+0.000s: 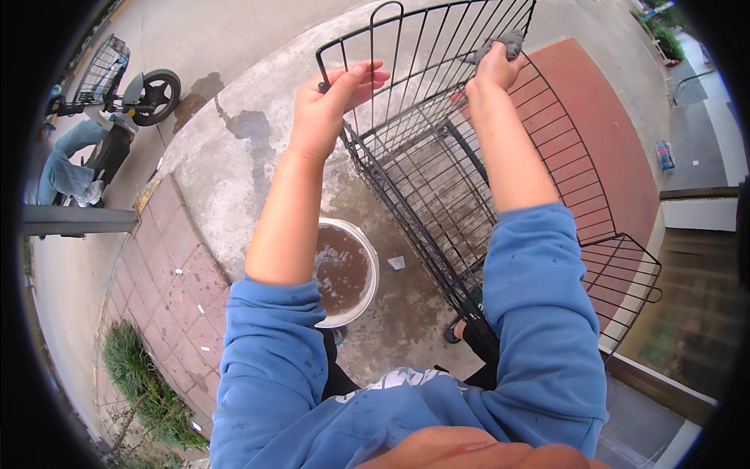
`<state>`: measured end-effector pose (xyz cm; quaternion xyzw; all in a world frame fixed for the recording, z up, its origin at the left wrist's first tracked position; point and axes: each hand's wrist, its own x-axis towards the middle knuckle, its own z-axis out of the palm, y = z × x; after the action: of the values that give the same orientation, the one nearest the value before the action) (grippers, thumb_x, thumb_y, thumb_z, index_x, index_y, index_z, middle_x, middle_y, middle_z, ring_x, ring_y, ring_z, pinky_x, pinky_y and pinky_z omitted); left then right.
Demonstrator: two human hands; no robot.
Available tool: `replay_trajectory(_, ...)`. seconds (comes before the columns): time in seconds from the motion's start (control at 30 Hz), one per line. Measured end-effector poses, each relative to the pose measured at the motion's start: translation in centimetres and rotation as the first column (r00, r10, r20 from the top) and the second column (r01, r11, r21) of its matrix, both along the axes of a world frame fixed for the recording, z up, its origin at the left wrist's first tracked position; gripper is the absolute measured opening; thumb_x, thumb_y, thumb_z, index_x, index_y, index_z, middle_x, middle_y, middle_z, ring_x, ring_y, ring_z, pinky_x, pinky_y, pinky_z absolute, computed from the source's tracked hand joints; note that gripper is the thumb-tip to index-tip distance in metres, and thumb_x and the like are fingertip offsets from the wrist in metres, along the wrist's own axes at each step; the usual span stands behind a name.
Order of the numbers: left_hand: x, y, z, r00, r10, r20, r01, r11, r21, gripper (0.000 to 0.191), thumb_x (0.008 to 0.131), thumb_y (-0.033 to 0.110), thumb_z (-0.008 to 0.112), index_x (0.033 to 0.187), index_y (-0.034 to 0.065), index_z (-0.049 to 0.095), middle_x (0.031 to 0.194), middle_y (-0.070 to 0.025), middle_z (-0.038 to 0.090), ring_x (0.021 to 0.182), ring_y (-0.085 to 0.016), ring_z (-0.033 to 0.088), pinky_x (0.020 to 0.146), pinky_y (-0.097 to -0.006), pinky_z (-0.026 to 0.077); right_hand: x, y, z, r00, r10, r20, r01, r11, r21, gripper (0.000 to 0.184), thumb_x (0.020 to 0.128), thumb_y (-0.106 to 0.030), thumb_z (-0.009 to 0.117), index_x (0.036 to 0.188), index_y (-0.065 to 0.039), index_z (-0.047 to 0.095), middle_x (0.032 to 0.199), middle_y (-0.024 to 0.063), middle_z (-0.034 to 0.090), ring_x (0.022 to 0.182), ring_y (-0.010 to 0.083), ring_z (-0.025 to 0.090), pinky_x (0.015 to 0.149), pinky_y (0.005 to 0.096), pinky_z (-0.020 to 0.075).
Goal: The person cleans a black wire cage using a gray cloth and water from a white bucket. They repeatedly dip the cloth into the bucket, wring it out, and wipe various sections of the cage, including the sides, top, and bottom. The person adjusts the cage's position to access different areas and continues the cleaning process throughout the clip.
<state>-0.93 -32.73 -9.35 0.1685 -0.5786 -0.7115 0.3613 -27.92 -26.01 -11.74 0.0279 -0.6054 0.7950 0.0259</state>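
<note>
A black wire rack [422, 170] with side panels and a grid base stands tilted in front of me. My left hand [337, 97] is curled loosely around its upper left edge, the fingers passing behind the wires. My right hand [498, 65] grips a crumpled grey cloth [511, 44] against the wires of the far panel. Below my left forearm stands a white bucket [374, 264] of murky brown water [343, 275] with foam on it. The forearm hides the bucket's left part.
Wet concrete [404, 305] surrounds the bucket, with a pale scrap [396, 262] on it. A red mat [615, 117] lies behind the rack. Tiled paving [170, 264], green plants [140, 369] and a metal post [76, 220] are at left. Beyond, a person's leg [67, 158] shows beside a scooter [117, 117].
</note>
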Motion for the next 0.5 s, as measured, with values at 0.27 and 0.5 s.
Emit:
replay_trajectory(0.27, 0.1, 1.4, 0.2, 0.997, 0.066, -0.035, -0.067, 0.997, -0.035, 0.042, 0.101, 0.029, 0.06, 0.12, -0.0081, 0.067, 0.117, -0.0199, 0.072, 0.107, -0.026, 0.071, 0.095, -0.0357, 0.054, 12.4, 1.1, 1.0, 0.932, 0.362, 0.01, -0.347, 0.9, -0.263, 0.039, 0.089, -0.002, 0.062, 0.125, -0.007, 0.047, 0.104, 0.0068, 0.06, 0.084, 0.0144, 0.059, 0.072, 0.0304, 0.0522)
replay_trajectory(0.5, -0.8, 1.9, 0.3, 0.994, 0.081, -0.078, -0.083, 0.996, -0.026, 0.042, 0.101, 0.026, 0.06, 0.12, -0.0103, 0.066, 0.119, -0.0205, 0.071, 0.112, -0.028, 0.068, 0.098, -0.0391, 0.053, 18.0, 4.5, 1.1, 0.622, 0.763, 0.177, -0.764, 0.64, -0.076, 0.028, 0.087, 0.002, 0.068, 0.112, -0.006, 0.057, 0.102, 0.004, 0.064, 0.092, 0.0122, 0.063, 0.076, 0.0288, 0.0536)
